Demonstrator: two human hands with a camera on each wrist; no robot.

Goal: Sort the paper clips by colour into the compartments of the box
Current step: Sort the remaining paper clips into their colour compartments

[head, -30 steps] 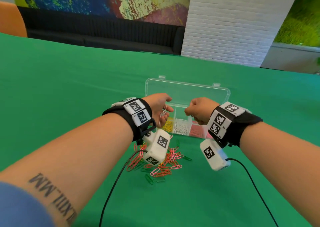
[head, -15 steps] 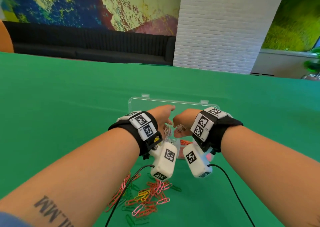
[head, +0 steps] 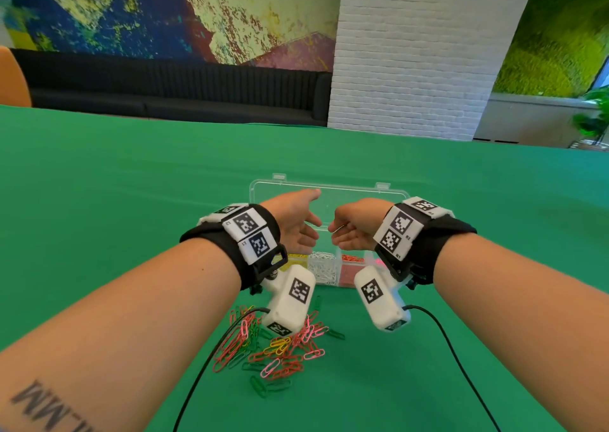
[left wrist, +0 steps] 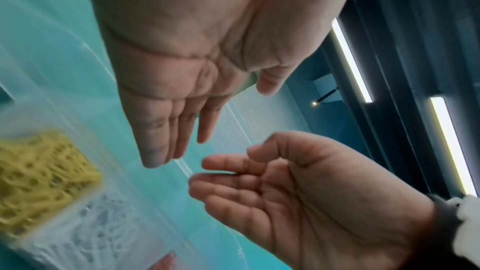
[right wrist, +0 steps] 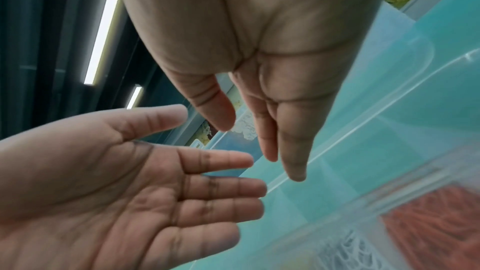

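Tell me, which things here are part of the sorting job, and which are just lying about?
Part of the job: clear box, loose paper clips, left hand, right hand.

Just there: green table, black cables, dark bench.

Black wristbands (head: 260,250), checkered marker tags, white wrist cameras (head: 290,300), black cables (head: 211,362), forearm tattoo (head: 49,408)

A green table (head: 99,201) is carrying everything; a clear box (head: 324,272) is standing on it with its lid lying open behind; a loose pile of clips (head: 276,349) in red, pink, yellow and green is lying on the cloth just in front of the box; two black cables (head: 461,359) are running over the near part of the table.
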